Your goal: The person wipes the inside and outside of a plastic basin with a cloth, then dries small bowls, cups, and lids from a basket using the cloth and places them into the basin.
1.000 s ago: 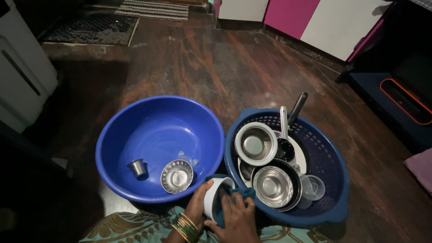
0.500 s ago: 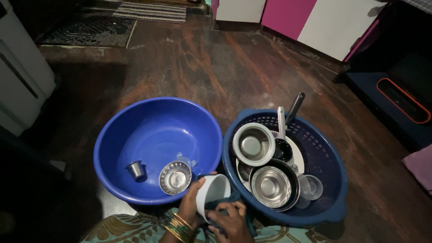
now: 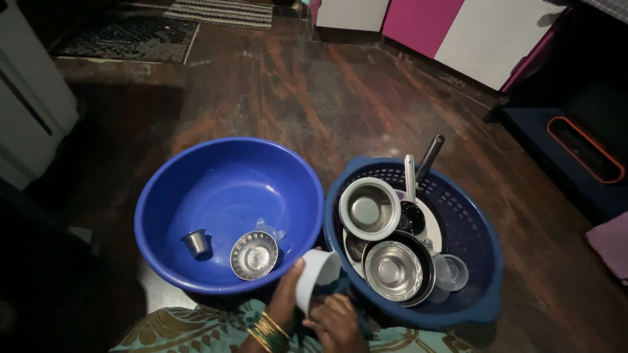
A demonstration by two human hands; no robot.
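The left hand grips a white cup between the blue basin and the dish basket; the right hand, fingers curled, presses a cloth against it.

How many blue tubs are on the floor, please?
2: a smooth blue basin on the left, and a perforated blue basket full of dishes beside it on the right.

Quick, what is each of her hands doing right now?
Left hand: closed around the white cup, holding it by its side.
Right hand: curled against the cup's base; what it grips cannot be told.
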